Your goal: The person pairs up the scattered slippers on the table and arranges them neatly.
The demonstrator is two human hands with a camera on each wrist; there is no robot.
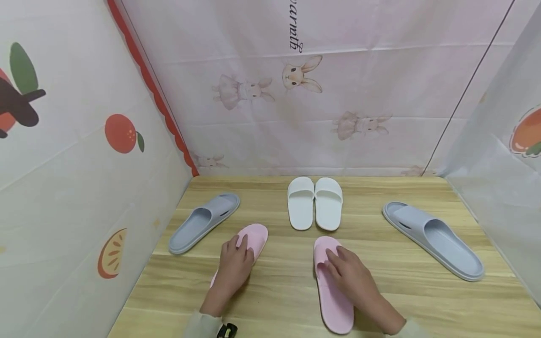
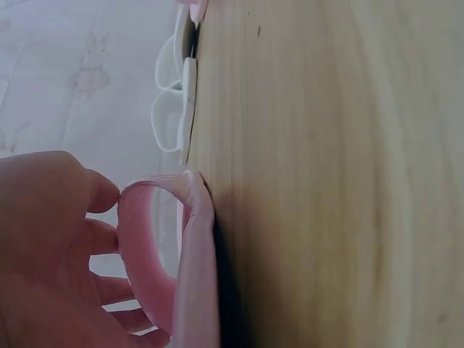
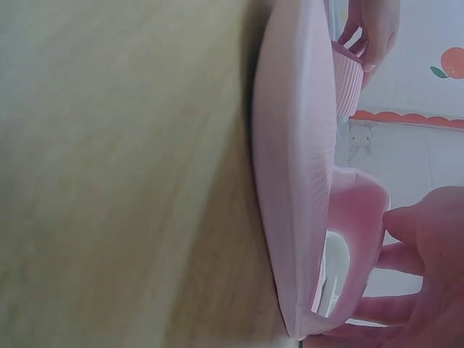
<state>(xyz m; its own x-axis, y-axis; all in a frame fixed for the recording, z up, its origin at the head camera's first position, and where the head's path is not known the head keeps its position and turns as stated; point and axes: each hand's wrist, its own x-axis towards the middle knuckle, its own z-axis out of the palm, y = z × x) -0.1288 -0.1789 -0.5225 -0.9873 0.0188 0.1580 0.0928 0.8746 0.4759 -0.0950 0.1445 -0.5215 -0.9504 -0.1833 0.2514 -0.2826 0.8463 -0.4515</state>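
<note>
The left hand (image 1: 234, 265) rests on the left pink slipper (image 1: 253, 237), its fingers laid over the strap; in the left wrist view the fingertips (image 2: 101, 196) curl against that strap, so the hand grips it. The right hand (image 1: 350, 272) lies on the right pink slipper (image 1: 334, 300), fingers spread over its strap (image 1: 324, 249); the right wrist view shows the fingertips (image 3: 406, 217) pressed to the strap's top, and whether they curl around it I cannot tell.

Both pink slippers lie flat on the wooden counter (image 1: 279, 291), toes pointing away from the person, well apart from each other. Behind them, near the back wall, 2 white slippers (image 1: 314, 203) sit side by side, touching. 1 grey slipper (image 1: 203, 223) lies at the left, angled, just beside the left pink one; another grey slipper (image 1: 433, 239) lies at the right, apart from the rest. A rabbit-print sheet (image 1: 304, 75) hangs behind the counter.
</note>
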